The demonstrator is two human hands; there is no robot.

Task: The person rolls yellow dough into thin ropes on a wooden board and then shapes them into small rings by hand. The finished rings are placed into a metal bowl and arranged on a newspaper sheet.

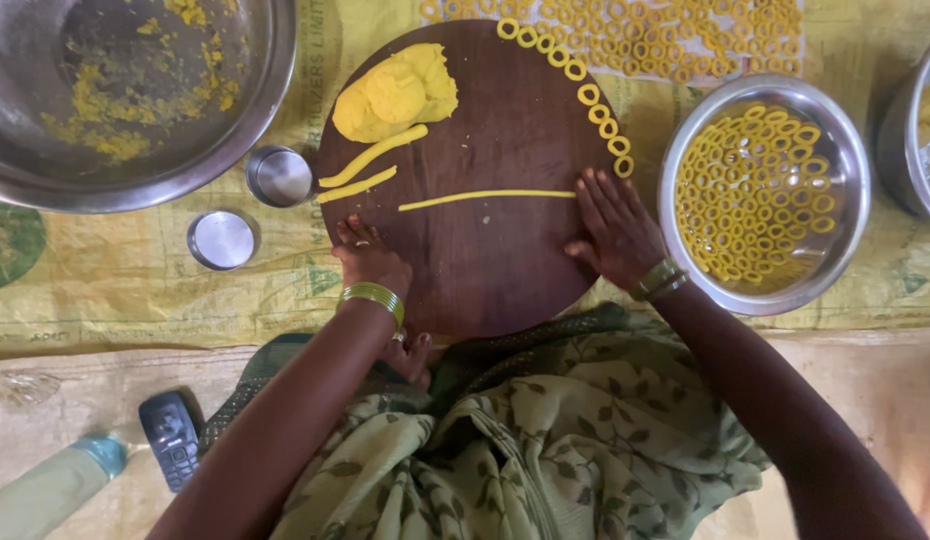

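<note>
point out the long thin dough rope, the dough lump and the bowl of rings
long thin dough rope [485, 198], head view, middle of the strand on the round board
dough lump [397, 92], head view, centre of the yellow mound
bowl of rings [675, 150], head view, bare left rim of the steel bowl

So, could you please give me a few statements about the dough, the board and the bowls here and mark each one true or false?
1. The dough lump sits on the round wooden board. True.
2. The right hand is pinching a dough ring. False: it lies flat on the board at the end of the long thin dough rope.
3. The steel bowl on the right holds dough rings. True.
4. The left hand holds the phone. False: it rests on the board; the phone lies on the floor.
5. The big bowl is full of rings. False: only yellow crumbs.
</note>
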